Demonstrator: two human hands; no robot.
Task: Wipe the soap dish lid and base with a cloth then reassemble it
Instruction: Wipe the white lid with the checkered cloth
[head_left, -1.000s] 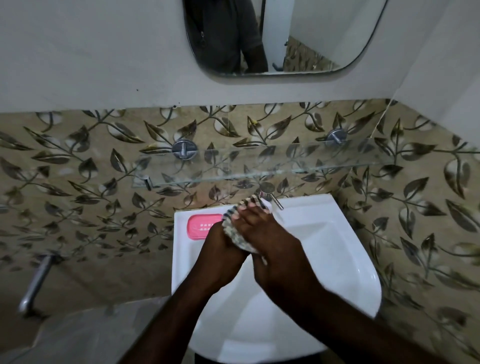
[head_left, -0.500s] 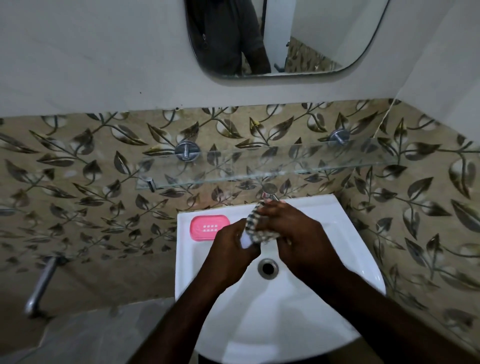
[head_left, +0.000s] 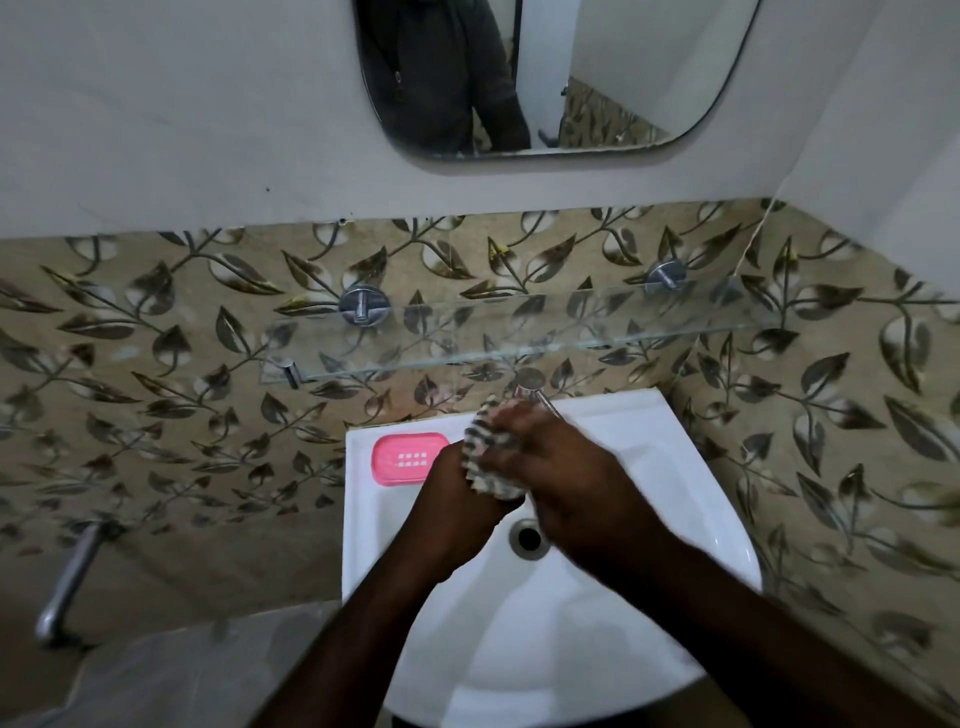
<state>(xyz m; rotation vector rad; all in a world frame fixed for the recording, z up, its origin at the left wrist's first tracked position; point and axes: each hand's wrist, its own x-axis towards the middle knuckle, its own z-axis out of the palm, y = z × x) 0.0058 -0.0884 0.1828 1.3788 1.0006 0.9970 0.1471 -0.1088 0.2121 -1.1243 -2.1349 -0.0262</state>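
The pink soap dish base (head_left: 409, 458) lies on the back left ledge of the white sink (head_left: 649, 457), with its drain slots facing up. Over the basin both hands meet around a black-and-white striped cloth (head_left: 485, 449). My left hand (head_left: 454, 506) grips from below what the cloth is wrapped over. A pale edge under the cloth looks like the soap dish lid (head_left: 501, 488), which is otherwise hidden. My right hand (head_left: 563, 467) curls over the cloth from the right and presses it against that piece.
The chrome tap (head_left: 535, 392) stands just behind my hands. The drain hole (head_left: 529, 538) is below them. A glass shelf (head_left: 519, 343) on two metal brackets juts out above the sink, under a mirror (head_left: 545, 78). A metal pipe (head_left: 67, 587) sticks out at lower left.
My hands and the cloth have drawn back from the tap toward the middle of the basin. My right fingers have gone from lying straight over the cloth to curling round it.
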